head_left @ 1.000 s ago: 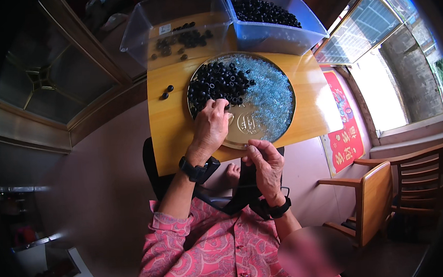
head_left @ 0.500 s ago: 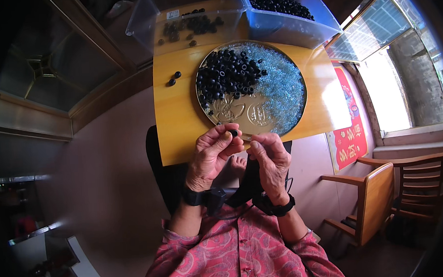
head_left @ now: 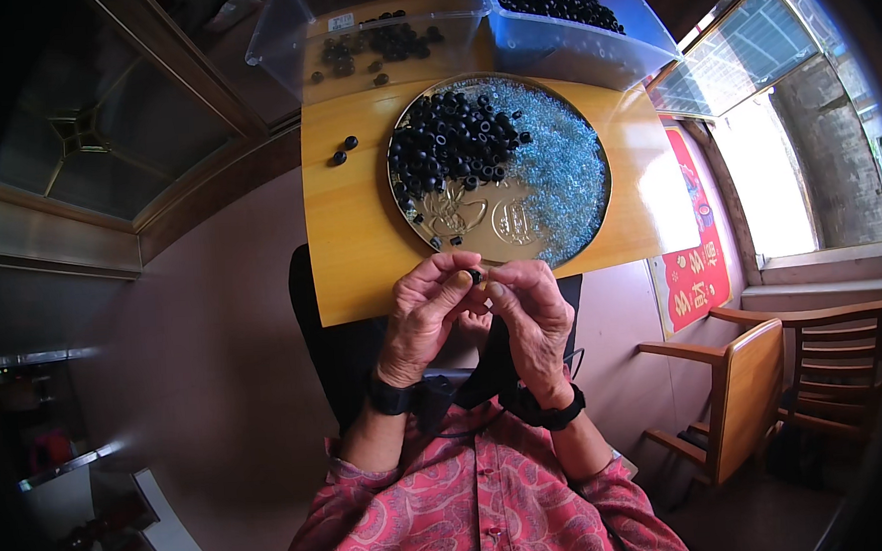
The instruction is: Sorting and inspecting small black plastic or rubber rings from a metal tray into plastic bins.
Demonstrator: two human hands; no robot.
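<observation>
black and small, a bead point(head_left: 475, 274) sits pinched between the fingertips of our left hand point(head_left: 425, 314) and our right hand point(head_left: 529, 316), both curled together just over the near edge of the wooden table point(head_left: 349, 230). beyond them lies a round metal tray point(head_left: 478, 229) with black beads point(head_left: 449, 145) and pale blue beads point(head_left: 565, 169). two clear plastic bins point(head_left: 509, 42) stand behind it.

L hand point(head_left: 425, 316) & R hand point(head_left: 533, 316) pinch small black ring point(head_left: 475, 275) together, just near of round tray point(head_left: 478, 229) w/ black rings, blue beads.

black rings point(head_left: 449, 140), pale blue beads point(head_left: 565, 169), yellow table point(head_left: 354, 230)
</observation>
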